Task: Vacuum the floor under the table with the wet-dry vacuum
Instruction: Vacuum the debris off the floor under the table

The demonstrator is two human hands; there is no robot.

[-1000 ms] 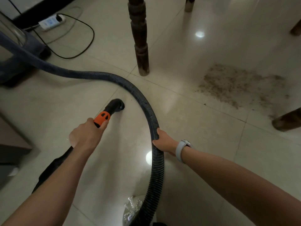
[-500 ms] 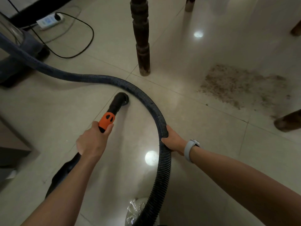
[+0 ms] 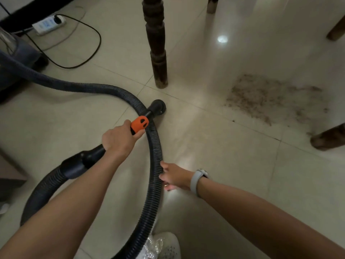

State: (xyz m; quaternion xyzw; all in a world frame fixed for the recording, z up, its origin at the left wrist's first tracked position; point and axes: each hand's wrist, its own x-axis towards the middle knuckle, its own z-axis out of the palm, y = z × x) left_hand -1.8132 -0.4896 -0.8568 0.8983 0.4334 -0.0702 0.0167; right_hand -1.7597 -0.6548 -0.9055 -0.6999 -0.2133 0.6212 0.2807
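Observation:
My left hand [image 3: 119, 140] grips the black vacuum wand just behind its orange collar [image 3: 139, 124]. The round nozzle [image 3: 157, 107] sits on the tile floor a little in front of the dark turned table leg [image 3: 156, 53]. A ribbed black hose [image 3: 155, 157] runs from the vacuum body [image 3: 16, 58] at the left, passes under the wand and curves down between my arms. On the hose's right side my right hand [image 3: 174, 177] touches it with loose fingers, not wrapped round it. Brown dirt [image 3: 270, 98] lies under the table, to the nozzle's right.
Other table legs stand at the right [image 3: 328, 137], far right [image 3: 336, 28] and top [image 3: 212, 4]. A white power strip [image 3: 48, 24] with a black cable [image 3: 89, 43] lies at the back left. My white shoe [image 3: 164, 245] is at the bottom.
The left hand moved the wand and nozzle forward and to the right, across the hose, closer to the table leg. The right hand's grip on the hose has loosened to a touch.

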